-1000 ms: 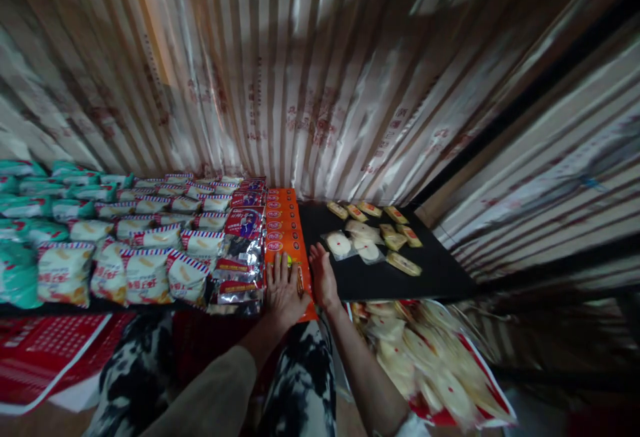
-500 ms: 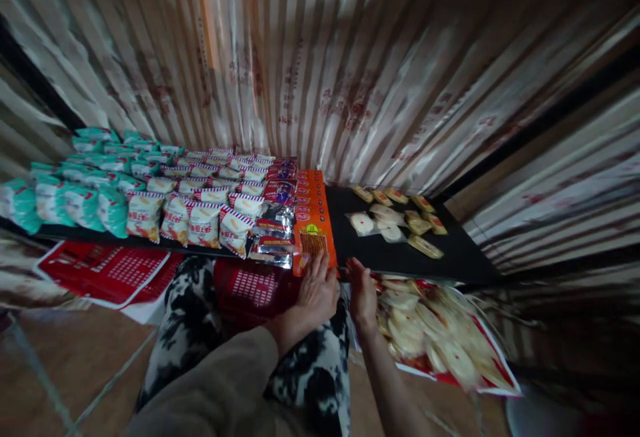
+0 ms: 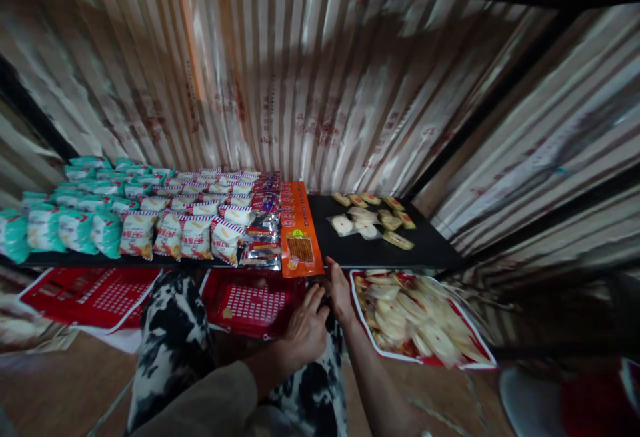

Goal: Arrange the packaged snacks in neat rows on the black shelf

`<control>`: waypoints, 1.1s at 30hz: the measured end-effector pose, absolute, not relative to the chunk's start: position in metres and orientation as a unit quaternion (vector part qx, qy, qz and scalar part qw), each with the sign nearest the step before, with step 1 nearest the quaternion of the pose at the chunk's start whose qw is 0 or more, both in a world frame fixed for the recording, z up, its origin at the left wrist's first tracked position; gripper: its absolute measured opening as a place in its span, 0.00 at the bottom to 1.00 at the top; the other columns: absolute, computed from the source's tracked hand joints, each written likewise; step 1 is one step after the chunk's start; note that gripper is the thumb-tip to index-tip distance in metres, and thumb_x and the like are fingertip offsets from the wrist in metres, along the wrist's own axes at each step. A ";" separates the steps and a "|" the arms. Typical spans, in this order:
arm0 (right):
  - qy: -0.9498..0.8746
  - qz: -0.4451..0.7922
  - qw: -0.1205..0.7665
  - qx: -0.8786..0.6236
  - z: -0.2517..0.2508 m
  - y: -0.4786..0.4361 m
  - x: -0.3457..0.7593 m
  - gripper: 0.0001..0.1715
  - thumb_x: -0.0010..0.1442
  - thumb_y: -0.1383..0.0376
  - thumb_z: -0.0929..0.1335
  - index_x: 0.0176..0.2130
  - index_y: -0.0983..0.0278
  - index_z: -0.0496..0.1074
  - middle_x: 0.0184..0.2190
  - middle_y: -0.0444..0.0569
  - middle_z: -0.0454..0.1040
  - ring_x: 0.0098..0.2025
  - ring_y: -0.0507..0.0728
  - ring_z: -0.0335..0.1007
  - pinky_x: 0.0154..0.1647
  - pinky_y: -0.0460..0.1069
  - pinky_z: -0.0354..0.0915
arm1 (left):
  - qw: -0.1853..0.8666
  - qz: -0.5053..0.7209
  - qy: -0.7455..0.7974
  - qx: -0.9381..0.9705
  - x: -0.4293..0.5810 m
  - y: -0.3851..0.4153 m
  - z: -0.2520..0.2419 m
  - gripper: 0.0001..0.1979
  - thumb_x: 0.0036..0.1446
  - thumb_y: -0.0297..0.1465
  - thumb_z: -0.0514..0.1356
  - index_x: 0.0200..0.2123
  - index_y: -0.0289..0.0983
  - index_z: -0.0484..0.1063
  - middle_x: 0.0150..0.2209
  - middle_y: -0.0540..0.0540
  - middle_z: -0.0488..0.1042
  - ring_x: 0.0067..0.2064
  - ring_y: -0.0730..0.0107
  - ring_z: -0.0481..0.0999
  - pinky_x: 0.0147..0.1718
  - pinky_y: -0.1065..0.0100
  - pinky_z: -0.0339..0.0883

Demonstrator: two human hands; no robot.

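Left grip (image 3: 308, 325) loosely open, right grip (image 3: 341, 293) open, nothing visibly held; bump could drop overhanging orange packet (image 3: 301, 252).

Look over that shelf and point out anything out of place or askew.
The right end stands out: small yellow packs and white round packs lie scattered at mixed angles on the black shelf, whereas the orange packets and striped bags farther left line up neatly. I see nothing spilled or torn there.
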State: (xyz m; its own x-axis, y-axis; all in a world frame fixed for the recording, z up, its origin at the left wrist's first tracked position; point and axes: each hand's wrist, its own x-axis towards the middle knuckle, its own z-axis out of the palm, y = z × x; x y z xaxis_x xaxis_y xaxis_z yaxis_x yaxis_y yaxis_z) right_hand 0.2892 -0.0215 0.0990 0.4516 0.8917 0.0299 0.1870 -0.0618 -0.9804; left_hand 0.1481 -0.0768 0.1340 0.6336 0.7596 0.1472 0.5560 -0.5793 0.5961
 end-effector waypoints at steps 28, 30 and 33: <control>-0.662 0.088 0.094 -0.739 0.115 0.058 0.364 0.36 0.57 0.55 0.62 0.58 0.74 0.59 0.59 0.62 0.60 0.64 0.63 0.46 0.63 0.56 0.43 | 0.265 0.336 0.553 0.715 0.177 -0.107 0.110 0.21 0.49 0.17 0.47 0.41 0.34 0.73 0.56 0.38 0.66 0.58 0.59 0.64 0.56 0.53 0.61; -0.675 0.089 0.064 -0.730 0.120 0.056 0.365 0.37 0.57 0.53 0.62 0.58 0.74 0.60 0.59 0.62 0.61 0.64 0.63 0.47 0.63 0.55 0.42 | 0.258 0.350 0.563 0.703 0.189 -0.119 0.112 0.21 0.48 0.17 0.47 0.41 0.35 0.73 0.56 0.40 0.67 0.58 0.61 0.65 0.56 0.55 0.62; -0.688 0.096 0.038 -0.719 0.126 0.053 0.367 0.39 0.58 0.50 0.61 0.58 0.76 0.59 0.58 0.64 0.61 0.64 0.64 0.47 0.62 0.54 0.41 | 0.242 0.361 0.578 0.690 0.204 -0.138 0.114 0.21 0.48 0.16 0.47 0.39 0.36 0.73 0.55 0.41 0.68 0.57 0.63 0.66 0.55 0.56 0.63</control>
State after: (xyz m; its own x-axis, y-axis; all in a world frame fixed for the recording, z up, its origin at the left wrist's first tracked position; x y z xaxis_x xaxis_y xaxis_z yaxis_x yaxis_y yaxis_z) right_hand 0.3673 0.0529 0.1260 0.0359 0.9957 -0.0859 0.9810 -0.0516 -0.1873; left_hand 0.2042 -0.1385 0.1139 0.0702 0.9731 0.2192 0.6239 -0.2143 0.7515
